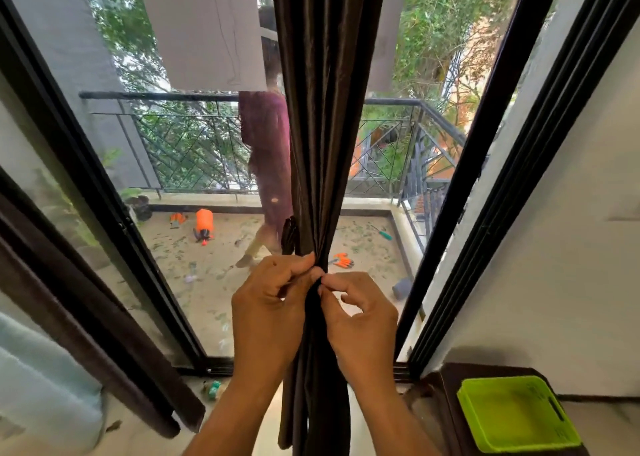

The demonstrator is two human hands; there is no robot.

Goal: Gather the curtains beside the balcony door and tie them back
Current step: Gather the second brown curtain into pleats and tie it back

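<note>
Against the balcony door glass, the dark brown curtain (325,109) hangs gathered into a narrow bunch. Left hand (268,311) and right hand (360,320) both pinch it at its waist, fingers curled tight around a dark tie-back (289,235).

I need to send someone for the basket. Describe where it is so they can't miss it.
Start at the balcony door and drop to the floor at its right-hand corner. On the dark stand sits the green basket, the only bright lime thing indoors.
</note>
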